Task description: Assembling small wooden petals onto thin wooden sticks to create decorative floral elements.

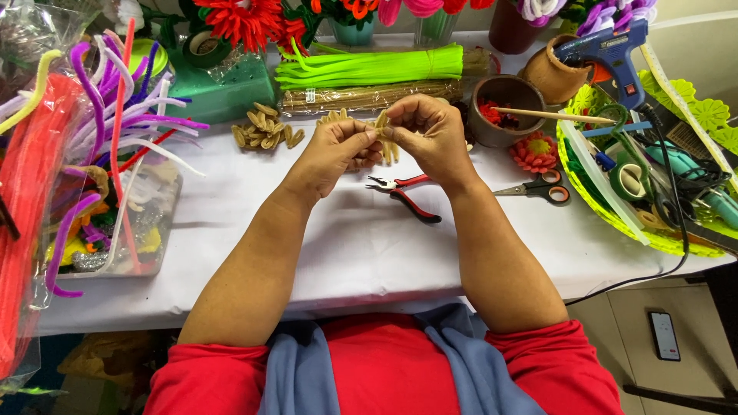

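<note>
Both hands pinch one tan pipe-cleaner piece

Left hand point(334, 150) and right hand point(430, 131) grips clamped on the tan pipe-cleaner piece point(382, 123), steadying it; red-handled pliers point(403, 194) just below.

Both hands point(384, 142) on tan loops point(382, 123)

Pliers point(405, 195) on table point(346, 253) under hands; scissors point(542, 187) right of them, bowl point(503, 104) behind (stick point(553, 115) across rim); pipe-cleaner tray point(115, 223) far left.
</note>
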